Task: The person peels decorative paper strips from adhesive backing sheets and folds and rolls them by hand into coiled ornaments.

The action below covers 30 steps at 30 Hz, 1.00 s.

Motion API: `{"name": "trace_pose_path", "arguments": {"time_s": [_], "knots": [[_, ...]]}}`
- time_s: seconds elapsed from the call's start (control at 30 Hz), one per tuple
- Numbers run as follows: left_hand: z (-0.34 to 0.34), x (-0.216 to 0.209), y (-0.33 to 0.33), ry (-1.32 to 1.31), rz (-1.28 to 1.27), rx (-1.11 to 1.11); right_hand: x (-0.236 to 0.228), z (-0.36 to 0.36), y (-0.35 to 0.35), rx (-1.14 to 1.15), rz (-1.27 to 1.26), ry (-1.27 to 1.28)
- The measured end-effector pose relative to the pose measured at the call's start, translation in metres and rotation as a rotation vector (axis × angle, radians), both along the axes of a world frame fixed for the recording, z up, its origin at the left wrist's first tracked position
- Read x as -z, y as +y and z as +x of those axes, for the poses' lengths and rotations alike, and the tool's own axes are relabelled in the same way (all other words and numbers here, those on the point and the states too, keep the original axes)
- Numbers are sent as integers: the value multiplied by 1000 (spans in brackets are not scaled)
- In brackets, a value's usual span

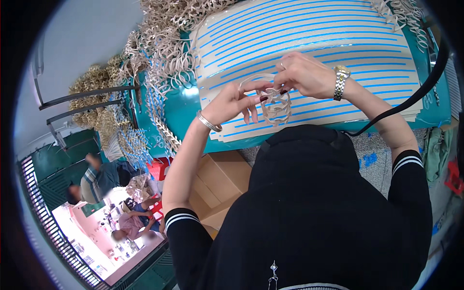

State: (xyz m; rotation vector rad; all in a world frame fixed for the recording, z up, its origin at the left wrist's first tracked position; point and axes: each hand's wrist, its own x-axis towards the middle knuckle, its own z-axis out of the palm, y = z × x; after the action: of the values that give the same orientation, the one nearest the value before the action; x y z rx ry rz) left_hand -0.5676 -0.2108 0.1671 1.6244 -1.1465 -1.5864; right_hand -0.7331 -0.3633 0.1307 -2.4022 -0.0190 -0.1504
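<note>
A beige braided strip (pixel 277 113) hangs in a curled loop between my two hands, above the striped sheets. Its upper part is pinched by the thumb and fingers of my left hand (pixel 231 101), whose other fingers point down. Close by on the right, my right hand (pixel 304 75) has its fingertips pressed together on the same strip. A thin pale band arcs up from the strip behind my left fingers. Underneath lies a stack of beige sheets (pixel 309 36) with blue stripes. My fingers partly cover the strip's top end.
The sheets rest on a green table (pixel 181 113). Piles of curly beige braided strips (pixel 164 34) lie at its far left, and some blue ones hang over its edge. An open cardboard box (pixel 217 181) stands below. A black cable (pixel 415 96) crosses at right. Other people sit at lower left.
</note>
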Motion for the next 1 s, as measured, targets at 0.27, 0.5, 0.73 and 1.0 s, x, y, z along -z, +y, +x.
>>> {"name": "trace_pose_path", "arguments": {"time_s": [0.27, 0.5, 0.73, 1.0], "knots": [[-1, 29, -8, 176, 62, -109, -10, -13, 1, 87, 74, 7], [-9, 27, -11, 145, 64, -204, -14, -27, 14, 295, 164, 0], [-12, 28, -8, 142, 12, -197, 0, -23, 4, 298, 255, 38], [-14, 16, -3, -17, -85, -286, -13, -13, -1, 247, 300, 68]]}}
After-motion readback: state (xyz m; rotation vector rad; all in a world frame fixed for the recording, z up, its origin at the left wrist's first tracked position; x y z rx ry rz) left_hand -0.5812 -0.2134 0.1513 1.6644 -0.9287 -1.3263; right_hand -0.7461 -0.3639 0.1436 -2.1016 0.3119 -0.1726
